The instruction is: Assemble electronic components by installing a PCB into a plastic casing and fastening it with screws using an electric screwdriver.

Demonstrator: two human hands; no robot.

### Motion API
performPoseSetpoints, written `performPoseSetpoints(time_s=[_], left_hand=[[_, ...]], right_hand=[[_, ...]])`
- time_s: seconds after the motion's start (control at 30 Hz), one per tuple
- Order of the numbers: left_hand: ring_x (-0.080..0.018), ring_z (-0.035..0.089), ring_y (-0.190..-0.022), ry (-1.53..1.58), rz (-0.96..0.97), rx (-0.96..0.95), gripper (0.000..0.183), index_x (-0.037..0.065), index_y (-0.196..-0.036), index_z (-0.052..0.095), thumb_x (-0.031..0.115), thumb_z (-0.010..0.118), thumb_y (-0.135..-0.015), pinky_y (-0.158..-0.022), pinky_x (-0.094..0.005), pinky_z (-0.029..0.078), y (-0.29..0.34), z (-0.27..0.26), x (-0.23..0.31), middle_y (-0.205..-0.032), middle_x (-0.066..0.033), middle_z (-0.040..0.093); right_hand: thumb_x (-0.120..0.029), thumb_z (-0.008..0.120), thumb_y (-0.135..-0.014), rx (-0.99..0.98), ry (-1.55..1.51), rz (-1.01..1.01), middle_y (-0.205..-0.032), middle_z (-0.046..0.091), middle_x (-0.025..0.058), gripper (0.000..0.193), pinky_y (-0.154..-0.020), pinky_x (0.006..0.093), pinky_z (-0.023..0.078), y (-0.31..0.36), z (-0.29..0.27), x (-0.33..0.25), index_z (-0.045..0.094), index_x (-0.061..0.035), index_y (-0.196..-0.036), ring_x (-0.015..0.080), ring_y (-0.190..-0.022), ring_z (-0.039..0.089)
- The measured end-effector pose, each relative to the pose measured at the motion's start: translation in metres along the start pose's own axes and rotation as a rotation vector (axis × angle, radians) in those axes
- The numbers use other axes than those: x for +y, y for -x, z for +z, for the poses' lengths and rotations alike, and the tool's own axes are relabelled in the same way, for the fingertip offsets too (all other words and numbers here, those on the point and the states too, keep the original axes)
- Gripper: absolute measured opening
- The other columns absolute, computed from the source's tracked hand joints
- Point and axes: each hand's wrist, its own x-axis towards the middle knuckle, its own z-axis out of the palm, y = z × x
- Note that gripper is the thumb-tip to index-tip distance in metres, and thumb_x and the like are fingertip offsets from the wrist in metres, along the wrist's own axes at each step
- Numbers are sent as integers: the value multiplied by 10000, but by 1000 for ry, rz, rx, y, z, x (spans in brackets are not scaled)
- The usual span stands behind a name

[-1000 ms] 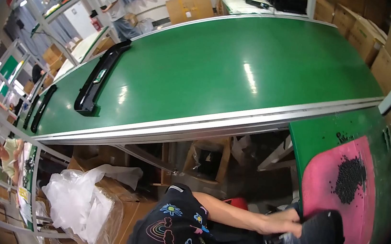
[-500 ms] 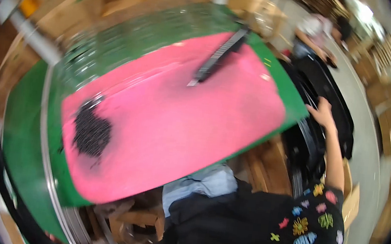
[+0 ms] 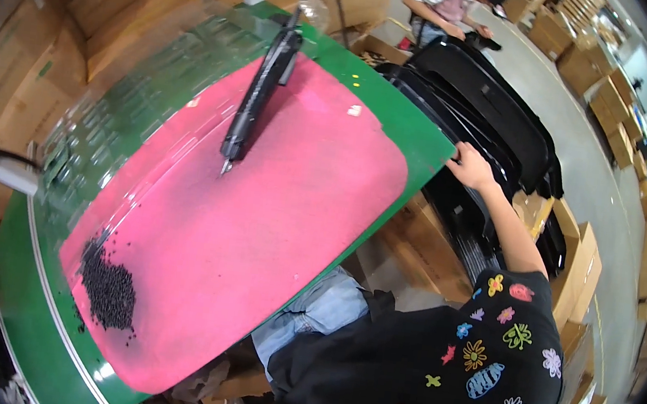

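Green worktop with pink mat; stacked black plastic panels at 2 o'clock. Right hand rests on panel stack, fingers loosely curled, grip unclear. Black tool at 12; black pellets at 8

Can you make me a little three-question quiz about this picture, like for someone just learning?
1. True or false: the right hand touches the stack of black plastic panels.
2. What lies at the lower left of the pink mat? A) black pellets B) a cup C) a book
3. Fill in: the long black tool lies on the ____ mat.

Key: 1 true; 2 A; 3 pink.
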Motion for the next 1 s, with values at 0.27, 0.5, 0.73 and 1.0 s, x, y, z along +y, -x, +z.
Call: performPoseSetpoints(time_s=[0.27, 0.5, 0.73, 1.0], left_hand=[[-148, 572, -899, -374, -55, -437, 447, -25, -1306, 445, 245, 535, -960, -796, -297, 446, 60, 140, -68, -1026, -84, 611], [-235, 640, -667, -825, 291, -1281, 177, -19, -934, 648, -53, 641, -760, -616, -312, 495, 138, 235, -93, -763, -117, 659], [-213, 648, -667, -815, 204, -1256, 127, -9, -930, 650, -35, 643, -806, -607, -306, 496, 138, 205, -128, -741, -93, 663], [-121, 609, -635, -627, -102, -1114, 312, -22, -1142, 580, -44, 607, -832, -583, -260, 492, 149, 202, -133, -771, -58, 683]], right_hand=[[-246, 714, -807, -20, 3, -223, -770, 604, 191, 276, -662, 459, 478, 19, -12, -32, 584, -5, -843, 390, -798, 618], [-31, 543, -888, 108, -112, -404, -915, 628, 272, 208, -739, 488, 480, 27, -33, -31, 616, 16, -1077, 475, -879, 589], [-159, 560, -975, 434, 119, -268, -727, 551, 241, 268, -570, 407, 420, -6, -93, 2, 588, 96, -1051, 302, -608, 539], [48, 621, -778, 236, 84, -891, -668, 425, 140, 172, -533, 361, 392, 64, -156, -165, 457, 7, -750, 314, -582, 468]])
